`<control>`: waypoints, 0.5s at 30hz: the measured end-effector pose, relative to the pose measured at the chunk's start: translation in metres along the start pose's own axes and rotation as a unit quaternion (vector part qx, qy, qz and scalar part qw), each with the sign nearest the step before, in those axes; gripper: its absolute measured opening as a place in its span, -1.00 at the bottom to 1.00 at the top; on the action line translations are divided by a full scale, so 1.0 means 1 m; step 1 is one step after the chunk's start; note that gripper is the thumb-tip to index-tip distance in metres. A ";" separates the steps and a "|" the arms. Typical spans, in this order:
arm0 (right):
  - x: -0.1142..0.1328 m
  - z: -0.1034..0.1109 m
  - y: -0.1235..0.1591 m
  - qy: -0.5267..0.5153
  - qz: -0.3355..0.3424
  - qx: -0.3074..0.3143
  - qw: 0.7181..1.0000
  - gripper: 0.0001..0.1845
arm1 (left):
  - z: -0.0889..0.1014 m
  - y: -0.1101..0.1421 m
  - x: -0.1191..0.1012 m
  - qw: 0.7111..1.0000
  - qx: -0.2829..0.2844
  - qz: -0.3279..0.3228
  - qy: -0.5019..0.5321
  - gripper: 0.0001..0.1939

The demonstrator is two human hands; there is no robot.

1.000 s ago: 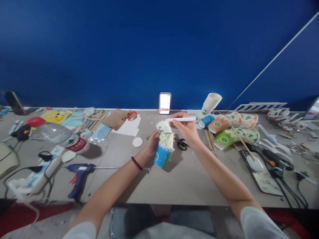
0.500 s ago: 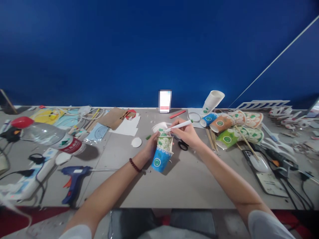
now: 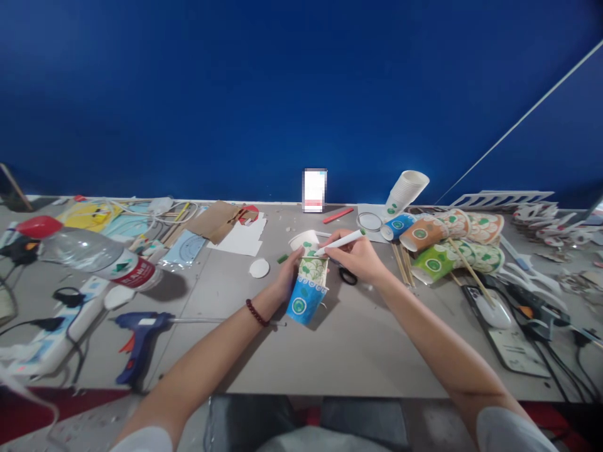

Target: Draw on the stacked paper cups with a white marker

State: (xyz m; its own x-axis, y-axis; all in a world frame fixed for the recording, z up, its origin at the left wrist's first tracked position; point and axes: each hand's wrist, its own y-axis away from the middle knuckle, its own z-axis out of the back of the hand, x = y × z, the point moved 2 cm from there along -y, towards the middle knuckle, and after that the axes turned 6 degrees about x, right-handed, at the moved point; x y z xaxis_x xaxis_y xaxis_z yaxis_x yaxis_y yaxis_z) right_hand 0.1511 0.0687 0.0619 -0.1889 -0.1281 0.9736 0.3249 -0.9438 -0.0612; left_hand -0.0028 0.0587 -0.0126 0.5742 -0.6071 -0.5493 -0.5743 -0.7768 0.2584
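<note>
My left hand (image 3: 284, 281) is closed around a stack of nested paper cups (image 3: 306, 301). The stack leans, its blue cup toward me, a green-patterned section in the middle and a white cup (image 3: 305, 240) with green marks at the far end. In my right hand (image 3: 357, 256), fingers pinched, is a white marker pen (image 3: 346, 241) with a green end. Its tip points down at the cup's green-marked side; whether it touches cannot be made out. Black-handled scissors (image 3: 347, 276) lie partly hidden beside my right hand. A green marker cap (image 3: 282, 258) lies by my left hand.
At right are several coloured cups (image 3: 431, 263), a white cup stack (image 3: 407, 188), wooden sticks and a phone (image 3: 527, 361). A glue gun (image 3: 141, 333), plastic bottle (image 3: 94, 254) and power strip (image 3: 61, 339) occupy the left. A white disc (image 3: 259, 268) lies near the middle.
The marker tip has shifted slightly down and right on the cup, and the pen is tilted a little more steeply. Both hands keep their hold; the view has moved slightly.
</note>
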 end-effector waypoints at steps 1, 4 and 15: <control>0.000 0.000 0.000 0.002 0.000 0.000 1.000 -0.93 | -0.001 0.000 0.000 1.000 0.002 0.000 -0.001 -0.52; 0.000 0.000 0.001 0.011 0.000 -0.002 1.000 -0.95 | -0.002 0.001 -0.001 1.000 0.008 0.005 0.001 -0.51; -0.006 -0.001 0.000 0.051 0.016 0.000 0.999 -0.94 | 0.000 0.002 0.001 0.999 -0.029 -0.029 -0.024 -0.68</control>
State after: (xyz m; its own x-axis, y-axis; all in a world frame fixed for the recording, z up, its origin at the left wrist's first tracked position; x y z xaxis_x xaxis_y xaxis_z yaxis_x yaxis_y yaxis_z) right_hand 0.1509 0.0695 0.0552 -0.2727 -0.1886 0.9435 0.3315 -0.9390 -0.0919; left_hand -0.0035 0.0570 -0.0130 0.5769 -0.5526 -0.6015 -0.5043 -0.8203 0.2699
